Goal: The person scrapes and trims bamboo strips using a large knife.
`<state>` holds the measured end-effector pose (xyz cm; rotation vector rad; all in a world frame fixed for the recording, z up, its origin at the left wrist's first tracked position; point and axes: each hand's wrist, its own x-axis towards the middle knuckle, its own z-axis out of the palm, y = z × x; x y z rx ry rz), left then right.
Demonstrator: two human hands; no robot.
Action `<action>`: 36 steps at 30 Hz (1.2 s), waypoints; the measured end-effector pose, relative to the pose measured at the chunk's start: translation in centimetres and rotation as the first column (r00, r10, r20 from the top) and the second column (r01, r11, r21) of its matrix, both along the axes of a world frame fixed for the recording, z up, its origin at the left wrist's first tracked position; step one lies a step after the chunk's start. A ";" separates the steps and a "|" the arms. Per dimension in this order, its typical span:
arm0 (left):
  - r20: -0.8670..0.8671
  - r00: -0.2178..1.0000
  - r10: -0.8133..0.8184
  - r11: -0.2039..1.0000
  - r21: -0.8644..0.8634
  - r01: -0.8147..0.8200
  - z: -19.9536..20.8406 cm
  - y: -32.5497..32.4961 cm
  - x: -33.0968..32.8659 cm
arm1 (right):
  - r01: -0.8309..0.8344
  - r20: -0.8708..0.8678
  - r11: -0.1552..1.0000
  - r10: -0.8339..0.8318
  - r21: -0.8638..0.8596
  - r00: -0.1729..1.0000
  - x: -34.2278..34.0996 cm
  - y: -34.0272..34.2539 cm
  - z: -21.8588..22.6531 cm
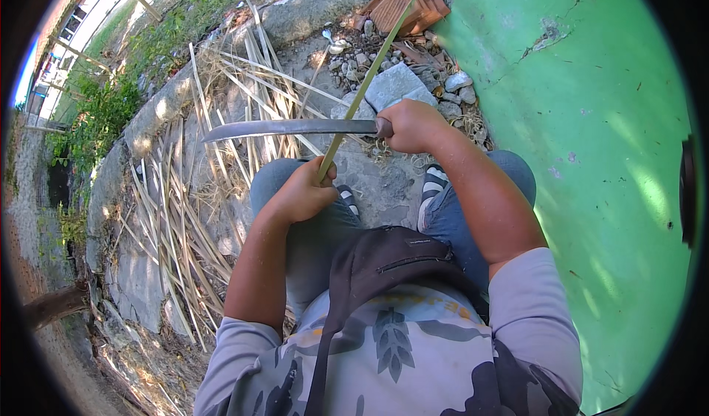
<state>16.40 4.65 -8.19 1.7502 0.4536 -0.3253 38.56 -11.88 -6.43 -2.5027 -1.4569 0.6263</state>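
Observation:
My left hand [305, 189] is closed around the lower end of a long green bamboo strip [375, 63], which slants up and away to the right. In my right hand [416, 126] is the handle of a machete [295, 127], its long grey blade pointing left. The blade crosses the strip a little above my left fist; whether the edge touches it I cannot tell. Both hands are held over my knees, and the fingers of each are wrapped tight.
Many pale split strips [181, 224] lie heaped on the ground to the left. Ahead are a flat grey stone block [401, 86], loose rubble [354, 65] and broken orange tiles [408, 6]. A green painted wall [598, 157] stands close on the right. A dark bag [391, 265] rests on my lap.

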 end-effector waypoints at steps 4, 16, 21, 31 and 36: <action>0.022 0.998 0.063 0.998 -0.030 -0.062 0.3 -0.3 -0.5 | -0.023 0.000 0.998 0.024 0.053 1.000 -1.6 0.0 0.5; 0.035 0.999 -0.034 0.997 0.067 0.031 -0.1 -0.7 -0.5 | 0.022 0.046 0.990 -0.029 0.136 0.999 -1.2 -0.2 0.6; 0.065 0.995 -0.072 0.993 0.096 0.065 -0.1 -0.6 -0.2 | 0.064 -0.093 0.996 -0.058 0.069 0.994 2.0 -1.1 -0.4; 0.104 0.993 -0.048 0.994 0.107 0.036 0.0 -0.8 -0.9 | -0.055 -0.027 0.987 0.060 0.152 0.998 0.5 -0.8 0.4; 0.104 0.994 -0.015 0.997 0.075 0.008 -0.1 -1.0 -0.6 | 0.054 -0.118 0.998 -0.050 0.027 0.992 2.3 -1.2 0.3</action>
